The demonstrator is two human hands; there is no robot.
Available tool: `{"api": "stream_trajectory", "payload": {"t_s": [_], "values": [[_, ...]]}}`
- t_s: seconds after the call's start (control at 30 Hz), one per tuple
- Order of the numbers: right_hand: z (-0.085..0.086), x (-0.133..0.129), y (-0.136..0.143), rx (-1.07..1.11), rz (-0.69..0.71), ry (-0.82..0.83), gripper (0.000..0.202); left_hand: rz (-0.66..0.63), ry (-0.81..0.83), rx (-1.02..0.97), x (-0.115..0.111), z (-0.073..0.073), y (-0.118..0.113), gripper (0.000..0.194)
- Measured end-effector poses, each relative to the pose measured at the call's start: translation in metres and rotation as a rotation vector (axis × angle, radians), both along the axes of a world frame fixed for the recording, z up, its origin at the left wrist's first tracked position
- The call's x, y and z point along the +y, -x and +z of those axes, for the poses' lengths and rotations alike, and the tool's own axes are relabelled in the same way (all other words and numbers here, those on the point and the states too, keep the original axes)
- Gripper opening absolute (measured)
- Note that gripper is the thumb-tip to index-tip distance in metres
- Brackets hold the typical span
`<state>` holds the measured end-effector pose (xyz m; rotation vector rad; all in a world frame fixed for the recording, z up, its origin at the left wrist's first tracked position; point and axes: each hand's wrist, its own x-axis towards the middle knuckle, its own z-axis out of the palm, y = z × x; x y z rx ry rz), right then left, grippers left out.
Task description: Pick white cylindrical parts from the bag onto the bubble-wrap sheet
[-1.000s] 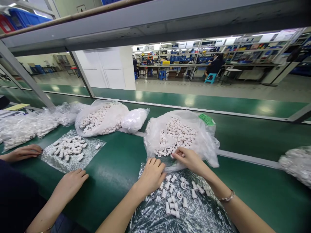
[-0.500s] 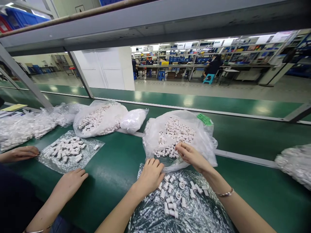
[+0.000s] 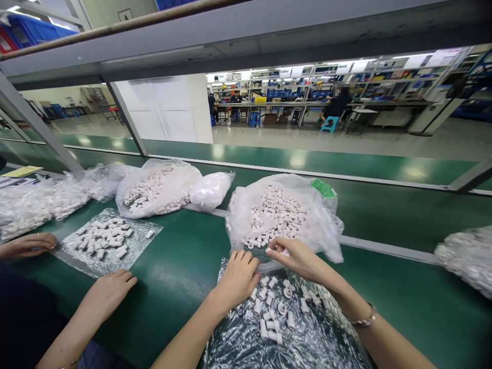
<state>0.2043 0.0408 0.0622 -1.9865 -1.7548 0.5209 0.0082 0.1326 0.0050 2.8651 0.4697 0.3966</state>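
My right hand (image 3: 295, 257) is closed, with white plastic pipe fittings (image 3: 285, 252) showing between its fingers. It is over the near lip of a translucent bag (image 3: 240, 218) heaped with similar fittings (image 3: 282, 207). To its left, my left hand (image 3: 239, 274) has bent fingers gripping the plastic where that bag meets a flat clear plastic bag (image 3: 307, 351). Several loose white fittings (image 3: 270, 315) are scattered on the flat bag, some lying sideways and others standing with their round openings up.
At left, a co-worker's hands (image 3: 109, 292) flank a clear sheet (image 3: 144, 241) carrying white fittings. More filled bags (image 3: 165, 187) line the green table (image 3: 180, 261), with another bag (image 3: 467, 259) at far right. A shelf beam (image 3: 230, 43) crosses overhead.
My right hand has moved down and left from the heap to the bag's near lip, with white fittings now showing in its fingers. My left hand stays put. The co-worker's sheet has shifted slightly left.
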Motion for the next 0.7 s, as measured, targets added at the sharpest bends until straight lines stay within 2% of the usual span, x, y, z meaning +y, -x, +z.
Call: {"api": "stream_trajectory", "payload": {"t_s": [0.07, 0.13, 0.2, 0.27, 0.4, 0.5, 0.6, 0.7], "values": [[0.016, -0.009, 0.008, 0.073, 0.159, 0.105, 0.025, 0.0, 0.006, 0.001, 0.0, 0.0, 0.0, 0.008], [0.025, -0.016, 0.016, 0.04, 0.287, 0.177, 0.019, -0.001, 0.017, 0.0, 0.0, 0.0, 0.0, 0.008], [0.028, -0.022, 0.024, -0.045, 0.344, 0.185, 0.013, -0.002, 0.024, 0.0, 0.0, 0.0, 0.0, 0.01], [0.028, -0.025, 0.03, -0.114, 0.344, 0.17, 0.01, -0.006, 0.029, -0.001, 0.0, 0.0, 0.0, 0.01], [0.031, -0.026, 0.03, -0.087, 0.32, 0.133, 0.016, -0.006, 0.033, -0.005, 0.0, 0.0, 0.0, 0.011], [0.027, -0.017, 0.018, -0.08, 0.194, 0.053, 0.022, -0.017, 0.031, -0.006, 0.001, -0.001, 0.0, 0.02], [0.009, -0.004, -0.003, -0.235, -0.006, -0.054, 0.02, -0.028, 0.028, -0.002, 0.001, -0.001, 0.001, 0.021], [-0.014, 0.005, -0.021, -0.369, -0.098, -0.039, 0.014, -0.038, 0.028, -0.004, 0.001, -0.001, 0.002, 0.02]]}}
